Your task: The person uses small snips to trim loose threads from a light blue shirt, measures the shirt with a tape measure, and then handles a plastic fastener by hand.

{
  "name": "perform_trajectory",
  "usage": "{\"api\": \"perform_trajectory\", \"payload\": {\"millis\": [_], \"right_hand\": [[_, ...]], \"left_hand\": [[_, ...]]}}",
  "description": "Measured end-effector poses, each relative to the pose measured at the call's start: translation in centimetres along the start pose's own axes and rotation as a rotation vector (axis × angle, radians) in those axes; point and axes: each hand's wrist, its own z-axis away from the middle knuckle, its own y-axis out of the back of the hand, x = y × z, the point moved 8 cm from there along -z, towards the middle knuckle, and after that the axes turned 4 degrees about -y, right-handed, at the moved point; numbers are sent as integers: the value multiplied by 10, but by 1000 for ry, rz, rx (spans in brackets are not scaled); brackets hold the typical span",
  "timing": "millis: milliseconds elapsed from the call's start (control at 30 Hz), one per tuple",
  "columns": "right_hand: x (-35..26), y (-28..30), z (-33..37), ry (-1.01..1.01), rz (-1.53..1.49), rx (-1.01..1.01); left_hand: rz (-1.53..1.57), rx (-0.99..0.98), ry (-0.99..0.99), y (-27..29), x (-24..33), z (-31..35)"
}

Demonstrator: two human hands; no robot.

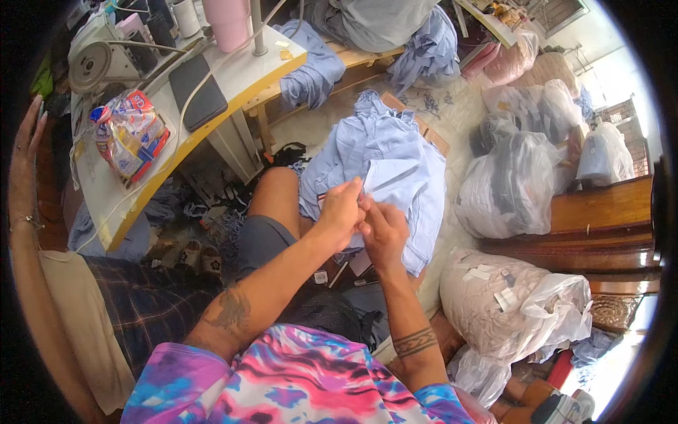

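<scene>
A pile of light blue cloth, with what looks like a shirt on top, lies in front of me. My left hand and my right hand meet over its near part, fingertips pinched close together. Something small seems to be between the fingers, too small to make out. A crisp folded flap of the same blue cloth lies just beyond my fingertips. Beside my left hand a small dark, red and white tag shows on the cloth.
On the left, a yellow-edged table carries a sewing machine, a black phone-like slab, a bread-like packet and a pink tumbler. Another person's arm is at far left. Stuffed plastic bags line the right.
</scene>
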Motion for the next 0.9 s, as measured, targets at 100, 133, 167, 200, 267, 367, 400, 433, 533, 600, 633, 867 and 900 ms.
{"api": "perform_trajectory", "payload": {"millis": [100, 133, 167, 200, 267, 367, 400, 433, 533, 600, 633, 867, 900], "right_hand": [[1, -2, 3, 28, 3, 8], [1, -1, 4, 29, 18, 9], [1, -1, 5, 30, 34, 10], [0, 0, 6, 24, 35, 15], [-3, 2, 9, 13, 38, 28], [-2, 1, 17, 42, 67, -1], [0, 5, 20, 28, 64, 8], [1, 9, 22, 15, 60, 17], [-2, 18, 22, -13, 60, 44], [-3, 22, 23, -15, 54, 54], [-1, 22, 27, -10, 46, 54], [11, 41, -40, 17, -108, -123], [1, 47, -68, 75, -16, -98]], "left_hand": [[4, 38, 31, -2, 6, 1], [7, 43, 32, -2, 6, -1], [9, 48, 33, -3, 6, -2], [21, 46, 32, -2, 4, -4], [45, 41, 31, -1, 3, -9], [41, 85, 13, 0, 18, -11], [76, 79, 27, -1, 20, -13], [112, 72, 41, -1, 23, -16], [221, 54, 85, -4, 16, -20], [287, 35, 103, -7, 9, -21], [316, 23, 107, -8, 6, -19], [129, -80, -53, -7, 9, 23], [108, -85, -74, -7, 10, 28]]}}
